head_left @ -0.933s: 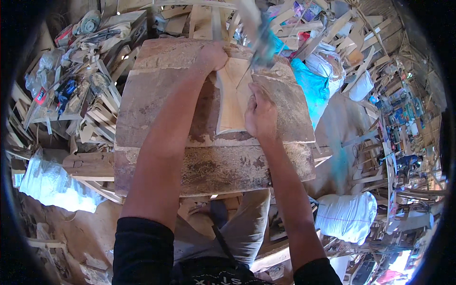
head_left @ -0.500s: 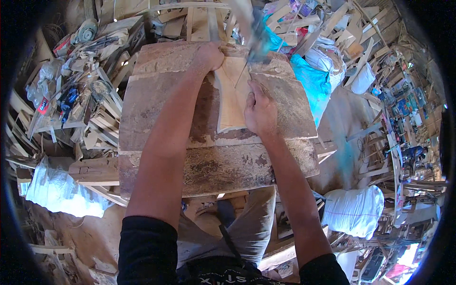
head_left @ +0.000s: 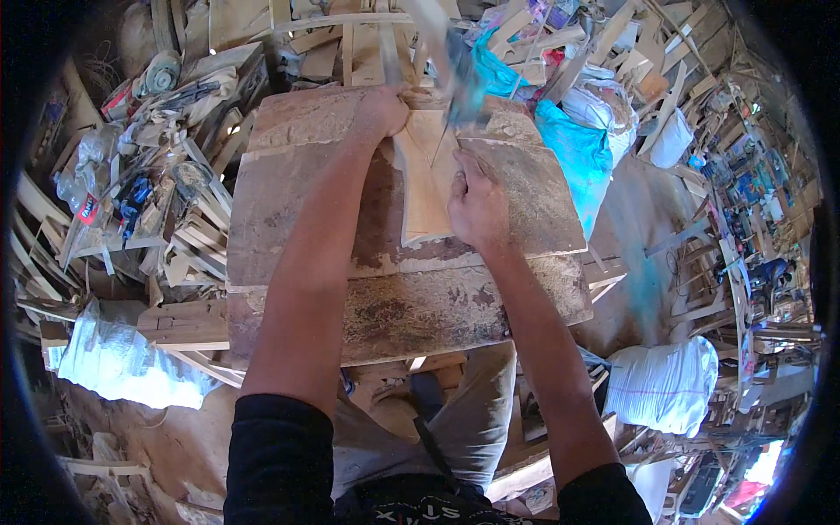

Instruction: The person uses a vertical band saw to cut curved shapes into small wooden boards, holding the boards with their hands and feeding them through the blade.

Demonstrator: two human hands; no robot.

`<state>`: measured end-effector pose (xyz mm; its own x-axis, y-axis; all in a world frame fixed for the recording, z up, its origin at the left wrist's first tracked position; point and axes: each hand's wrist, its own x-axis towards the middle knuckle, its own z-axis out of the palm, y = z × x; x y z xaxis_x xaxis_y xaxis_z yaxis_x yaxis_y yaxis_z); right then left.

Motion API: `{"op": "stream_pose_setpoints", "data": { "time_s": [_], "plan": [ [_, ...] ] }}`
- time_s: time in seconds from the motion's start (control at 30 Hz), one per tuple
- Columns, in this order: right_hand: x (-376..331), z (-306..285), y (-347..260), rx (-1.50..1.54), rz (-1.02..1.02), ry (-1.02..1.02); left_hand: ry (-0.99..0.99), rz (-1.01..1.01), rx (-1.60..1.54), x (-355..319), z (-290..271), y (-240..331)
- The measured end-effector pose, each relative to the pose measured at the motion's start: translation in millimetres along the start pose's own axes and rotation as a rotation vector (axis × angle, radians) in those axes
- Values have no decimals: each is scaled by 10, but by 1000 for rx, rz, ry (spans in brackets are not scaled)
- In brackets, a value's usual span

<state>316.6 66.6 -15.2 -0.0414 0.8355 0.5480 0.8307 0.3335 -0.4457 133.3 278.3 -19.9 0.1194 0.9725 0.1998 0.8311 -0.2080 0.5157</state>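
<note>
A pale wooden board [head_left: 426, 197] with curved sides and a V-shaped pencil line lies flat on a worn wooden work table [head_left: 289, 201]. My left hand [head_left: 383, 111] grips its far left edge with curled fingers. Against the right edge, my right hand [head_left: 479, 201] is closed on the board, thumb side up. Just beyond the board's far right part stands a blurred turquoise machine part [head_left: 465, 83], with a thin dark line, perhaps a blade, running down to the wood near the pencil line. The fingertips of my left hand are hidden.
Sawdust lies over the table. Wood offcuts [head_left: 210, 96] and a blue tool [head_left: 134, 199] are heaped at left. A turquoise sack [head_left: 573, 149] and white sacks [head_left: 665, 385] stand at right. Scrap wood [head_left: 630, 52] is piled at the far right.
The whole view has shifted slightly, with the table a little lower and to the right. Both hands keep their hold, and the board has hardly moved.
</note>
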Motion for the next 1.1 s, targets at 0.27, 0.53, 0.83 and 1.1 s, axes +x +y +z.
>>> {"op": "stream_pose_setpoints", "data": {
  "time_s": [0.27,0.53,0.83,1.1],
  "plan": [
    [13,-20,76,-59,-13,-13,62,45,-26,-171,-152,190],
    [-89,146,3,-227,183,-1,81,307,67,-341,-154,207],
    [126,-54,99,-37,-18,-77,-57,671,424,-591,-201,248],
    [297,-31,413,35,-217,-120,11,467,197,-809,-163,243]
  ]
}}
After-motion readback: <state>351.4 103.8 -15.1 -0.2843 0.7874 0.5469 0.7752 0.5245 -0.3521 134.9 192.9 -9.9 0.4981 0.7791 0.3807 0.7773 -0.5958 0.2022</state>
